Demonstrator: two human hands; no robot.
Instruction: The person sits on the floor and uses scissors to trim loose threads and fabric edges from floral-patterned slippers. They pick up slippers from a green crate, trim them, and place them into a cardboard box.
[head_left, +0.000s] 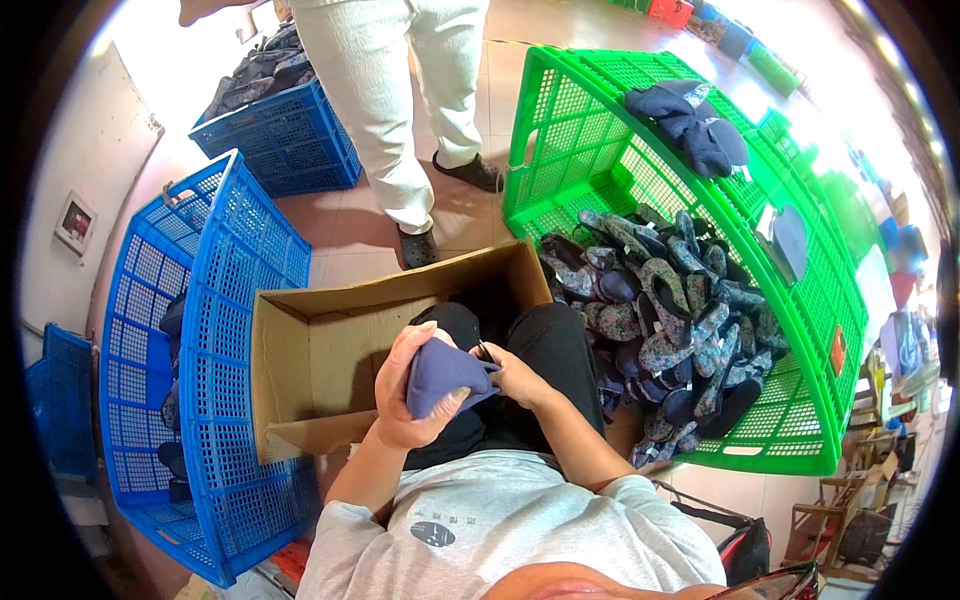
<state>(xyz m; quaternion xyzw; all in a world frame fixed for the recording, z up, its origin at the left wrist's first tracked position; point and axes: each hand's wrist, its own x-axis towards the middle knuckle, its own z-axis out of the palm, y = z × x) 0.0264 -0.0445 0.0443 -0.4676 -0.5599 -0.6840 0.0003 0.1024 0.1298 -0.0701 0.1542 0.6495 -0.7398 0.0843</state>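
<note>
On the pale tiled floor (pixel 335 230) we count three blue plastic crates (pixel 250 350), one green plastic crate (pixel 790 430) and one open cardboard box (pixel 285 380). Beyond the box stands one person in white trousers (pixel 370 90). Our two hands share one navy fabric slipper (pixel 435 375) above our lap: the left hand (pixel 397 405) grasps it, thumb across its front; the right hand (pixel 515 380) pinches its right edge. Patterned slippers (pixel 690 320), too many to count, lie heaped at the green crate's opening.
</note>
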